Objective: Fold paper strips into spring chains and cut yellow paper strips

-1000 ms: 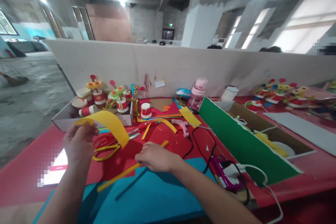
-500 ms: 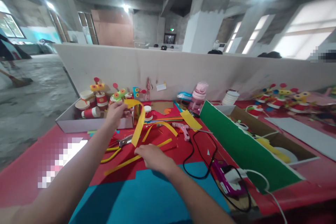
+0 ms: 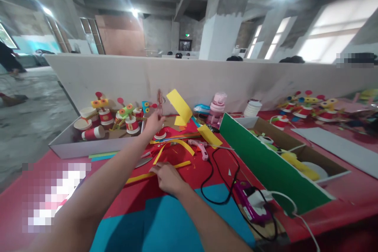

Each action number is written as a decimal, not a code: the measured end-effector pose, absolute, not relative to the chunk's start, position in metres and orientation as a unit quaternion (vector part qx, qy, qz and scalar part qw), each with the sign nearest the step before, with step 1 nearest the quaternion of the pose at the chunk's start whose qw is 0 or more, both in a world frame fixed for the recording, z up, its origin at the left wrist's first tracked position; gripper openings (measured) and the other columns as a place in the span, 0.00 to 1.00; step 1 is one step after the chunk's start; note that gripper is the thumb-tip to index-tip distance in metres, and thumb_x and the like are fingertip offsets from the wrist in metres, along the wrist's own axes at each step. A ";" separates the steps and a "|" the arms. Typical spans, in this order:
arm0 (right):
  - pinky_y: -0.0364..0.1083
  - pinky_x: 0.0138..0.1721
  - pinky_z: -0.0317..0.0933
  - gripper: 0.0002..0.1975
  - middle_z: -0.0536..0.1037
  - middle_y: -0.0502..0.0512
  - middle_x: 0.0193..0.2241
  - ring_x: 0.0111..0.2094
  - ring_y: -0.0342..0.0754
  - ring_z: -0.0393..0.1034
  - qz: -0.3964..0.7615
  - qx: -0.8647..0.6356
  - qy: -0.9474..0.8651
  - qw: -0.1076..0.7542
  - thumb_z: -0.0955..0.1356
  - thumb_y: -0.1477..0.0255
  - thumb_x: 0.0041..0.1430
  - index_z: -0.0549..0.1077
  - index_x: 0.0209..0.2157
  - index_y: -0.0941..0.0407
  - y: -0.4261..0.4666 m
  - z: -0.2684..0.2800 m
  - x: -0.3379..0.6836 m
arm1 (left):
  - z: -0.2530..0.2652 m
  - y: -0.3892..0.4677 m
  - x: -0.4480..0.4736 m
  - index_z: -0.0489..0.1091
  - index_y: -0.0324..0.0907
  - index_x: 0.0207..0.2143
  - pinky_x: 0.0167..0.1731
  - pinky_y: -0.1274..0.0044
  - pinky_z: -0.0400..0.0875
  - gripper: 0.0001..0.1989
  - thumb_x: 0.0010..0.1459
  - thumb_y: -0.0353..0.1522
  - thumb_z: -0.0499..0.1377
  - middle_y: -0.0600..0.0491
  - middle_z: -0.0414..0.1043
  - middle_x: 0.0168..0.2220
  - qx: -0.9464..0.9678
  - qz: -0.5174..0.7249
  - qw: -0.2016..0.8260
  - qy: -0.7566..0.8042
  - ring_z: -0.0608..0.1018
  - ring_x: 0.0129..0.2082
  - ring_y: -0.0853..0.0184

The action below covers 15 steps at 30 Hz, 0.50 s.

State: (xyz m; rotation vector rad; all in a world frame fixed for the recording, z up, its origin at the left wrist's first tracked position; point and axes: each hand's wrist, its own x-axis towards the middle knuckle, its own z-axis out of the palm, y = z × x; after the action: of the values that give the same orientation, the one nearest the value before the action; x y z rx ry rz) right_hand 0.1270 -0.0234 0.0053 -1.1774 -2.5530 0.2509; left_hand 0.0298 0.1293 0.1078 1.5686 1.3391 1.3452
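Note:
A wide yellow paper strip (image 3: 180, 106), curled at its lower end, hangs in the air above the back of the table. My left hand (image 3: 155, 123) is stretched out just to its left, fingers apart and with a gap between them and the strip. Lower down, my right hand (image 3: 169, 179) pinches a narrow yellow paper strip (image 3: 138, 178) that lies across the red table cover. A bent yellow strip (image 3: 184, 145) arches behind this hand. Pliers (image 3: 144, 161) are partly hidden by my left forearm.
A pink glue gun (image 3: 201, 149) lies right of centre, its black cable running to a purple power strip (image 3: 254, 204). Blue sheets (image 3: 174, 220) cover the front. Left stands a box (image 3: 71, 147) with paper-cup figures; right, a green-sided box (image 3: 265, 161). A white partition (image 3: 189, 78) closes the back.
The wide yellow strip has left my left hand, which has moved right and forward. The narrow strip under my right hand has turned slightly. The view has shifted a little.

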 end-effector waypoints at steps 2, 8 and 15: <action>0.46 0.44 0.58 0.19 0.75 0.56 0.41 0.41 0.49 0.69 0.092 -0.407 -0.896 0.152 0.63 0.78 0.53 0.71 0.46 0.53 -0.021 0.004 0.126 | 0.085 0.115 0.022 0.59 0.43 0.15 0.29 0.74 0.61 0.17 0.36 0.34 0.68 0.56 0.61 0.15 0.659 0.425 0.291 0.548 0.71 0.25 0.64; 0.47 0.45 0.56 0.18 0.76 0.58 0.40 0.43 0.50 0.69 0.097 -0.414 -0.891 0.159 0.61 0.79 0.55 0.73 0.46 0.54 -0.022 -0.001 0.123 | 0.044 0.069 0.014 0.59 0.43 0.14 0.31 0.72 0.58 0.14 0.37 0.29 0.65 0.51 0.67 0.19 0.753 0.273 0.179 0.571 0.73 0.29 0.59; 0.46 0.47 0.53 0.20 0.76 0.54 0.39 0.43 0.48 0.66 0.097 -0.392 -0.896 0.183 0.62 0.81 0.55 0.72 0.47 0.53 -0.027 0.015 0.136 | 0.070 0.045 -0.054 0.64 0.42 0.24 0.26 0.78 0.57 0.06 0.53 0.33 0.53 0.57 0.63 0.21 0.696 0.433 0.101 0.564 0.66 0.22 0.69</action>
State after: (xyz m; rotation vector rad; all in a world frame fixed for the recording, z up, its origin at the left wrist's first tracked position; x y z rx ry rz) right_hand 0.1359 -0.0265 0.0150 -1.1055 -2.5284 0.2724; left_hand -0.0542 0.0453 0.0704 2.0570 1.6651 1.2793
